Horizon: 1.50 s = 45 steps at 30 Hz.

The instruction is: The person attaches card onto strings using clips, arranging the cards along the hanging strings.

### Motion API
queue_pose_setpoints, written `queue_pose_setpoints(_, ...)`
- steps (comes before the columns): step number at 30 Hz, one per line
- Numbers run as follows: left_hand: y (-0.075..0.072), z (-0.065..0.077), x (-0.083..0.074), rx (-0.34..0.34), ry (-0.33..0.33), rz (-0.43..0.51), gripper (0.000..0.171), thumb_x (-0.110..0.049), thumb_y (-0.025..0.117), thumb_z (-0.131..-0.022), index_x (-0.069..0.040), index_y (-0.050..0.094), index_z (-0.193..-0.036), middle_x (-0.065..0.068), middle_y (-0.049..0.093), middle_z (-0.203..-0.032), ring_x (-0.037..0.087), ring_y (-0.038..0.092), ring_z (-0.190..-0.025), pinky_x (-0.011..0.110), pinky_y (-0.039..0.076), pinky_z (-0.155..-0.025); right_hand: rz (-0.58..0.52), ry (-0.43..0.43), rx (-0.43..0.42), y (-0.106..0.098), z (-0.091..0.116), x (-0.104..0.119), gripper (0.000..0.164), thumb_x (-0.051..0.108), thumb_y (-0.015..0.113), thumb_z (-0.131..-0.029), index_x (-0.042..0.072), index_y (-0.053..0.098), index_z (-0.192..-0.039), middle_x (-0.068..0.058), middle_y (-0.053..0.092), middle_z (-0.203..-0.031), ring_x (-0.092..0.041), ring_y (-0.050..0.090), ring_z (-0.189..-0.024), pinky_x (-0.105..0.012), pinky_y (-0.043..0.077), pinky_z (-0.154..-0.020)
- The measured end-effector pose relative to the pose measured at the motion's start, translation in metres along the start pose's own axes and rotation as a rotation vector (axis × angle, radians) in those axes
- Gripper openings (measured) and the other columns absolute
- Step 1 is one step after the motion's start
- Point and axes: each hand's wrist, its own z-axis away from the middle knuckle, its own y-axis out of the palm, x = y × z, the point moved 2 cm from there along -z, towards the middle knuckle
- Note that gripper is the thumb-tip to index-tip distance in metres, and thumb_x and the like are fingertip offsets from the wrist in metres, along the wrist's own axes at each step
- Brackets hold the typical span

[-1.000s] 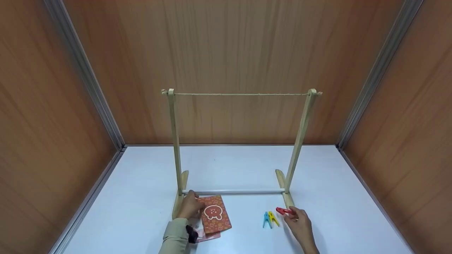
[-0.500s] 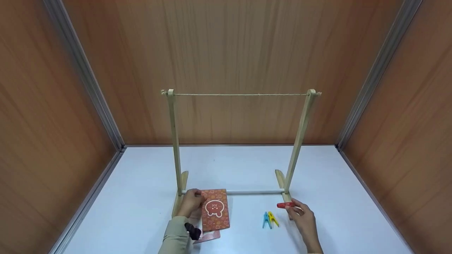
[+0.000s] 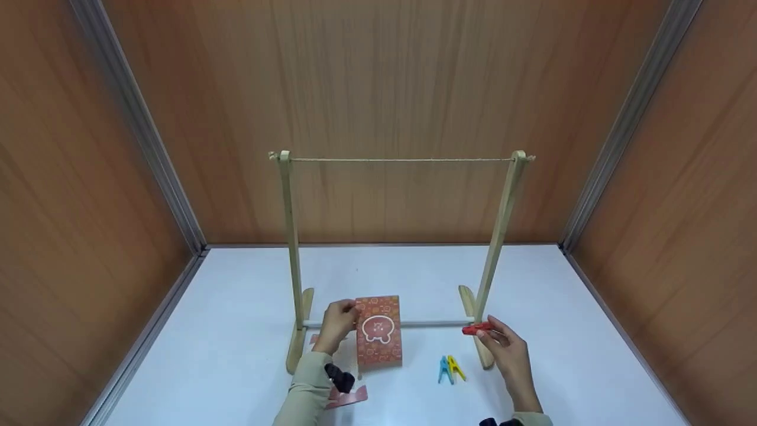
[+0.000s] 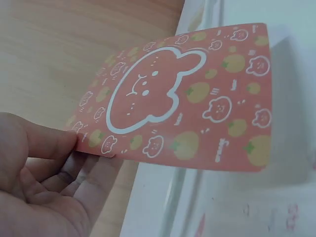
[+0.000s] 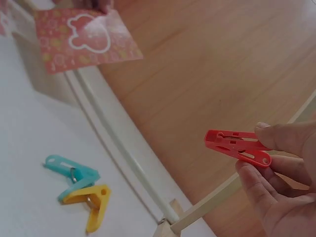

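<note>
My left hand [image 3: 338, 324] pinches a red card [image 3: 379, 349] by its upper left corner, thumb on the printed face. White bear outlines and yellow fruit cover the card, plain in the left wrist view [image 4: 197, 98]. It is raised off the table, in front of the rack's low white bar [image 3: 437, 323]. My right hand [image 3: 507, 354] grips a red clothespin [image 5: 234, 145] by its handle ends between thumb and fingers; its jaws point left, closed. Below and left of that hand lie a blue clothespin [image 3: 445, 370] and a yellow clothespin [image 3: 455, 367] side by side.
A wooden rack with a left post [image 3: 291, 236] and a right post [image 3: 502, 231] stands mid-table, a cord [image 3: 402, 160] strung between their tops. Pink cards [image 3: 349, 397] lie on the white table [image 3: 236, 331] under my left forearm. Wood panels [image 3: 378, 77] enclose the table.
My left hand has lifted the red card off the pink ones and moved it up and to the right, now upright. My right hand has raised the red clothespin slightly.
</note>
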Motion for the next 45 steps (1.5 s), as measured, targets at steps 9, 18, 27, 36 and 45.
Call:
queue_pose_setpoints(9,0.019,-0.011,-0.022,-0.058,0.149,-0.05,0.023,-0.013,0.061,-0.093,0.006,0.068,-0.104,0.014,0.07,-0.088,0.012,0.063,-0.075,0.027,0.053,-0.07,-0.052,-0.077,0.043,-0.008,-0.007,0.027,0.059,0.026,0.073,-0.085,0.004,0.052,-0.136,-0.018,0.056,-0.133,-0.01,0.062,-0.112,-0.016,0.049,-0.089)
queue_pose_setpoints(18,0.038,-0.018,-0.055,-0.054,0.242,-0.063,0.023,-0.016,0.063,-0.093,0.003,0.069,-0.103,0.014,0.073,-0.089,0.019,0.069,-0.078,0.032,0.054,-0.074,-0.089,-0.149,0.06,-0.015,-0.015,0.061,0.056,0.025,0.072,-0.086,0.005,0.054,-0.135,-0.019,0.054,-0.136,0.005,0.061,-0.104,-0.011,0.047,-0.087)
queue_pose_setpoints(27,0.048,-0.025,-0.083,-0.065,0.279,-0.113,0.023,-0.019,0.063,-0.093,0.0,0.071,-0.104,0.011,0.072,-0.088,0.017,0.068,-0.079,0.031,0.054,-0.073,-0.09,-0.263,0.067,-0.014,-0.025,0.09,0.048,0.015,0.07,-0.087,0.002,0.057,-0.131,-0.018,0.059,-0.127,0.001,0.061,-0.105,-0.014,0.048,-0.088)
queue_pose_setpoints(36,0.054,-0.03,-0.116,-0.09,0.371,-0.148,0.024,-0.017,0.063,-0.093,0.001,0.07,-0.106,0.012,0.072,-0.091,0.015,0.066,-0.079,0.028,0.053,-0.071,-0.085,-0.391,0.026,-0.015,-0.032,0.124,0.044,0.011,0.071,-0.085,0.001,0.061,-0.126,-0.018,0.059,-0.121,-0.001,0.061,-0.103,-0.012,0.047,-0.09)
queue_pose_setpoints(45,0.057,-0.031,-0.152,-0.075,0.389,-0.094,0.025,-0.019,0.06,-0.095,-0.001,0.069,-0.109,0.009,0.07,-0.093,0.013,0.061,-0.08,0.026,0.051,-0.071,-0.072,-0.482,-0.009,-0.017,-0.038,0.157,0.045,0.013,0.071,-0.085,0.002,0.06,-0.128,-0.016,0.059,-0.12,-0.008,0.06,-0.106,-0.012,0.045,-0.093)
